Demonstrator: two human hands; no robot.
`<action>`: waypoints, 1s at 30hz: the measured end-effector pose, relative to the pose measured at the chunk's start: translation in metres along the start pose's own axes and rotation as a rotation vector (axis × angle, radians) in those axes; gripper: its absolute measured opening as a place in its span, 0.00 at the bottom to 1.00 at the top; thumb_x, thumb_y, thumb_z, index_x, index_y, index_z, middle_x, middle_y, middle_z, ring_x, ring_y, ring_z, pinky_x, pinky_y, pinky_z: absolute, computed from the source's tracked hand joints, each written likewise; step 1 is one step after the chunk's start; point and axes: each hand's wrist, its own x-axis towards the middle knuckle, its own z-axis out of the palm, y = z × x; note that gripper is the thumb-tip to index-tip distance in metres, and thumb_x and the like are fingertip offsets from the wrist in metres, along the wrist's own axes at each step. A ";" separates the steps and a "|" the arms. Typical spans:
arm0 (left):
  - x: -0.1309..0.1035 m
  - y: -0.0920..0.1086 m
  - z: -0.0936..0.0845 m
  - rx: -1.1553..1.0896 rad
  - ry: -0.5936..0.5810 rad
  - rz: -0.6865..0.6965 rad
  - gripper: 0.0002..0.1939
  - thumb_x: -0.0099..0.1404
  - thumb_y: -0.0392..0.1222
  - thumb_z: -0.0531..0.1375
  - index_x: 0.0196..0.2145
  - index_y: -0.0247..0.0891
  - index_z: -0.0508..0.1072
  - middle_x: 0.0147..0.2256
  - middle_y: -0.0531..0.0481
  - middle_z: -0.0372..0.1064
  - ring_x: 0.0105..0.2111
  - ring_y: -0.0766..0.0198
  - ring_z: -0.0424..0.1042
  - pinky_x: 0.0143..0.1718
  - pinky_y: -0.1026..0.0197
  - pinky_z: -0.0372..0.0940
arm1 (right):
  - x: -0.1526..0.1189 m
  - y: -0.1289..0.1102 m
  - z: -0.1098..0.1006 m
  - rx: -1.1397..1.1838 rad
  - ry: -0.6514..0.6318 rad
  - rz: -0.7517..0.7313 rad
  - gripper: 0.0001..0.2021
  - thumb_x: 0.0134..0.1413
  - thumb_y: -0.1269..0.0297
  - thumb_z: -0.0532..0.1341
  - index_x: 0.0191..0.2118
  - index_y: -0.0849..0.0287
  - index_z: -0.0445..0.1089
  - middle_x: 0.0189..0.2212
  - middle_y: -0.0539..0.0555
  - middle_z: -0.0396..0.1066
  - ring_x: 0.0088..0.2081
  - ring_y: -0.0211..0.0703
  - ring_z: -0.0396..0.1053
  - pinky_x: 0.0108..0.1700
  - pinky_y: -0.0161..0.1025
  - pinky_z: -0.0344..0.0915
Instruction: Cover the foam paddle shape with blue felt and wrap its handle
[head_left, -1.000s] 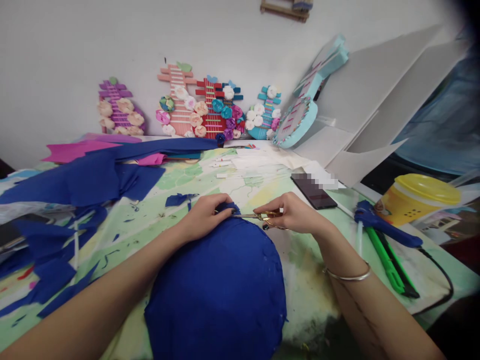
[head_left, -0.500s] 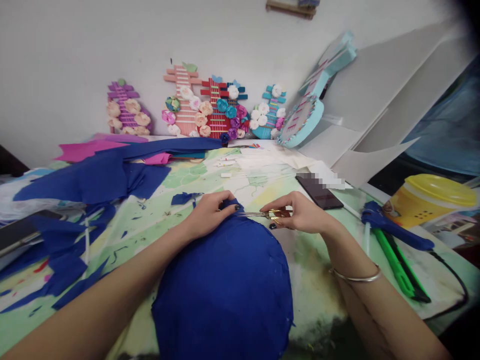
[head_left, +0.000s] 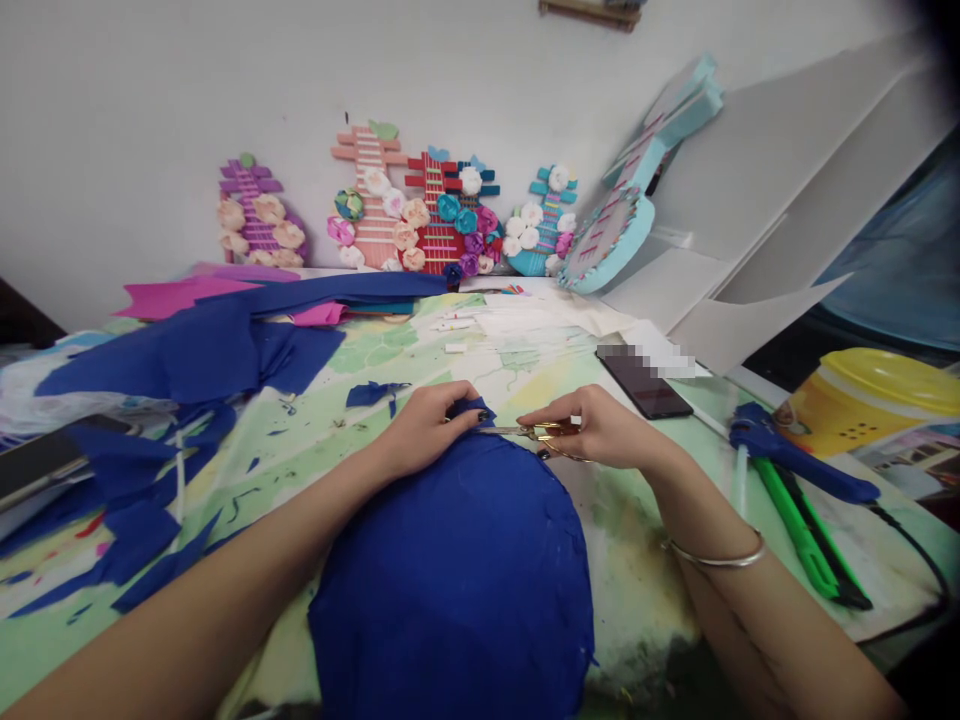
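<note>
So the left forearm slants in from the lower left, palm down, and the left hand (head_left: pixel 427 430) has its thumb and fingers closed on the top edge of a round blue-covered piece (head_left: pixel 457 580), which lies front and centre on the green patterned tablecloth (head_left: pixel 630 520). The right forearm comes up from the lower right with a silver bangle (head_left: pixel 720 560) near the wrist, and the right hand (head_left: pixel 604 430) is curled around the handles of some gold-handled scissors (head_left: pixel 544 432). Their blades point left, tips right by the left thumb at that edge; can't tell how far apart the blades are. Past the right hand there's a smartphone (head_left: pixel 652 385), and further right a blue glue gun (head_left: pixel 802 460) beside a green box cutter (head_left: pixel 802 540). Blue scraps (head_left: pixel 142 500) are scattered over on the left
</note>
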 end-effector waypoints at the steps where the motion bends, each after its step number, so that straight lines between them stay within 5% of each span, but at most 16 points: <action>1: 0.000 0.000 0.000 -0.002 0.000 -0.001 0.08 0.63 0.43 0.54 0.31 0.36 0.68 0.27 0.53 0.66 0.27 0.66 0.61 0.31 0.63 0.56 | 0.000 0.000 0.000 -0.010 0.002 -0.009 0.21 0.46 0.63 0.67 0.48 0.60 0.75 0.18 0.49 0.69 0.19 0.33 0.59 0.24 0.33 0.57; 11: 0.001 -0.002 0.001 0.036 -0.008 -0.003 0.08 0.63 0.42 0.54 0.31 0.36 0.68 0.27 0.53 0.66 0.27 0.66 0.62 0.31 0.62 0.56 | 0.000 0.001 -0.003 -0.113 0.056 -0.061 0.18 0.46 0.67 0.65 0.46 0.58 0.77 0.30 0.55 0.77 0.27 0.39 0.68 0.29 0.34 0.61; 30: -0.001 -0.001 0.008 -0.032 0.022 0.037 0.08 0.64 0.43 0.54 0.32 0.37 0.68 0.31 0.51 0.69 0.31 0.65 0.65 0.30 0.64 0.61 | 0.003 0.001 0.001 -0.210 0.071 -0.153 0.17 0.46 0.67 0.66 0.45 0.58 0.77 0.21 0.49 0.72 0.21 0.34 0.63 0.30 0.33 0.57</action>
